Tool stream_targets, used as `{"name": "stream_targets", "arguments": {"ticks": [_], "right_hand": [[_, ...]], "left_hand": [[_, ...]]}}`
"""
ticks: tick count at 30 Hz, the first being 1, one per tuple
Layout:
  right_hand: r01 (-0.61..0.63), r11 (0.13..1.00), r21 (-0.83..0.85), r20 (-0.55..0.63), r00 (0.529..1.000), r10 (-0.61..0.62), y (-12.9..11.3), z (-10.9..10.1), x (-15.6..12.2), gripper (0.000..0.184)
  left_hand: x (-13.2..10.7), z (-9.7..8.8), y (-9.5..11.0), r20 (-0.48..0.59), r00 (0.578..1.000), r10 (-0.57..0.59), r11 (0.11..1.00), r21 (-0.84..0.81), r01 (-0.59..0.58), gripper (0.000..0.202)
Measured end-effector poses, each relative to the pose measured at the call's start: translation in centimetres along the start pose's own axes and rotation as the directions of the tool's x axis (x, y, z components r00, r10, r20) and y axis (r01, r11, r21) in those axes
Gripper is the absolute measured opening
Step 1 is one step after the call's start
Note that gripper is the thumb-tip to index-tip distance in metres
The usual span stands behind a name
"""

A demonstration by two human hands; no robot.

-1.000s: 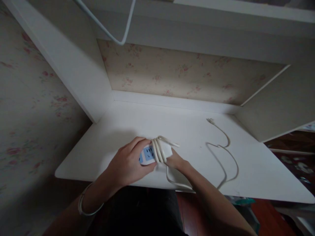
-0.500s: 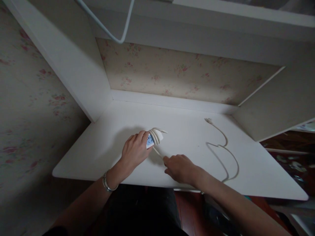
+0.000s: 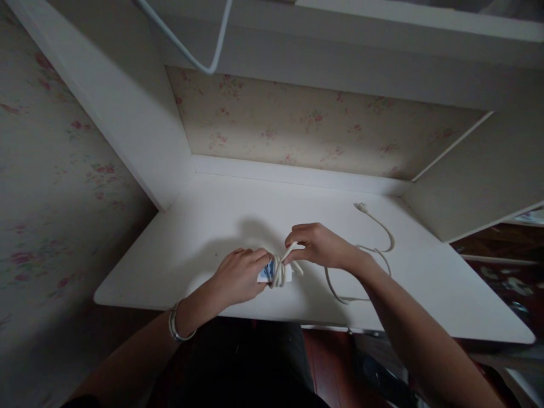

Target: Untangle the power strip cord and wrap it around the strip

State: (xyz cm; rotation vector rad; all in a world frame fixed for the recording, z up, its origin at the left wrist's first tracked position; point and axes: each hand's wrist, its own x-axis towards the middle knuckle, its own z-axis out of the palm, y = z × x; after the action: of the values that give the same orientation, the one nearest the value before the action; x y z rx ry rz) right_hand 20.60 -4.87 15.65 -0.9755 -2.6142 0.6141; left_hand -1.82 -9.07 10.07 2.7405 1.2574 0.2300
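Note:
My left hand [image 3: 242, 276] is closed around a white power strip [image 3: 266, 273] with a blue socket face, held low over the white desk. Several turns of cream cord [image 3: 278, 275] wrap the strip's right end. My right hand [image 3: 317, 245] pinches the cord just above those turns, fingers closed on it. From there the loose cord [image 3: 332, 289] runs right across the desk in curves to its plug [image 3: 360, 207] near the back. My left palm hides much of the strip.
The white desk [image 3: 238, 195] has side panels left and right and a shelf [image 3: 340, 79] above its back. A pale bent rod [image 3: 208, 69] hangs at the upper left. Below the front edge are a reddish floor [image 3: 325, 362] and dark items.
My right hand has moved up and over to the strip's far side, carrying the cord. The strip has shifted slightly right and nearer to me. The loose cord has been drawn leftward.

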Motion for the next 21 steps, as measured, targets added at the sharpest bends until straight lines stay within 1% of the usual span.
{"name": "stream_targets", "arguments": {"ticks": [2, 3, 5, 7, 9, 10, 12, 14, 17, 19, 21], "right_hand": [[-0.080, 0.964, 0.255, 0.061, 0.996, 0.066, 1.4, -0.1, 0.4, 0.034], [-0.125, 0.929, 0.347, 0.105, 0.990, 0.094, 1.8, 0.0, 0.5, 0.035], [-0.204, 0.854, 0.479, 0.194, 0.973, 0.124, 2.2, 0.5, 0.7, 0.035], [-0.269, 0.779, 0.566, 0.259, 0.955, 0.142, 2.4, 1.1, 0.7, 0.034], [-0.317, 0.712, 0.627, 0.294, 0.942, 0.160, 2.8, 1.7, 0.5, 0.033], [-0.328, 0.683, 0.652, 0.298, 0.940, 0.168, 3.0, 2.0, 0.4, 0.033], [-0.324, 0.649, 0.688, 0.268, 0.945, 0.188, 3.7, 2.5, -0.1, 0.035], [-0.291, 0.645, 0.707, 0.208, 0.957, 0.204, 4.2, 3.1, -0.5, 0.040], [-0.244, 0.675, 0.696, 0.154, 0.969, 0.192, 4.5, 3.9, -0.9, 0.049], [-0.249, 0.717, 0.651, 0.144, 0.968, 0.205, 4.2, 4.4, -1.1, 0.052], [-0.275, 0.781, 0.561, 0.097, 0.959, 0.268, 3.5, 5.0, -1.5, 0.049]], "left_hand": [[-0.5, -0.7, 0.8, 0.024, 0.998, 0.060, 0.998, -0.039, -0.059, 0.029], [-0.7, -1.0, 1.2, 0.033, 0.996, 0.086, 0.995, -0.048, -0.084, 0.029], [-1.2, -1.6, 2.0, 0.049, 0.989, 0.138, 0.989, -0.068, -0.135, 0.030], [-1.7, -2.1, 2.5, 0.052, 0.983, 0.178, 0.980, -0.100, -0.172, 0.032], [-2.1, -2.7, 2.8, 0.035, 0.983, 0.178, 0.977, -0.122, -0.173, 0.031], [-2.4, -3.0, 2.9, 0.018, 0.986, 0.166, 0.979, -0.126, -0.162, 0.032], [-2.8, -3.5, 2.9, -0.030, 0.990, 0.137, 0.980, -0.138, -0.140, 0.034], [-3.1, -4.0, 2.9, -0.077, 0.987, 0.144, 0.972, -0.175, -0.156, 0.037], [-3.4, -4.6, 3.0, -0.143, 0.970, 0.194, 0.939, -0.260, -0.226, 0.039], [-3.5, -4.8, 3.2, -0.197, 0.960, 0.197, 0.921, -0.299, -0.250, 0.043], [-3.6, -4.9, 3.3, -0.252, 0.956, 0.152, 0.925, -0.306, -0.228, 0.046]]}}
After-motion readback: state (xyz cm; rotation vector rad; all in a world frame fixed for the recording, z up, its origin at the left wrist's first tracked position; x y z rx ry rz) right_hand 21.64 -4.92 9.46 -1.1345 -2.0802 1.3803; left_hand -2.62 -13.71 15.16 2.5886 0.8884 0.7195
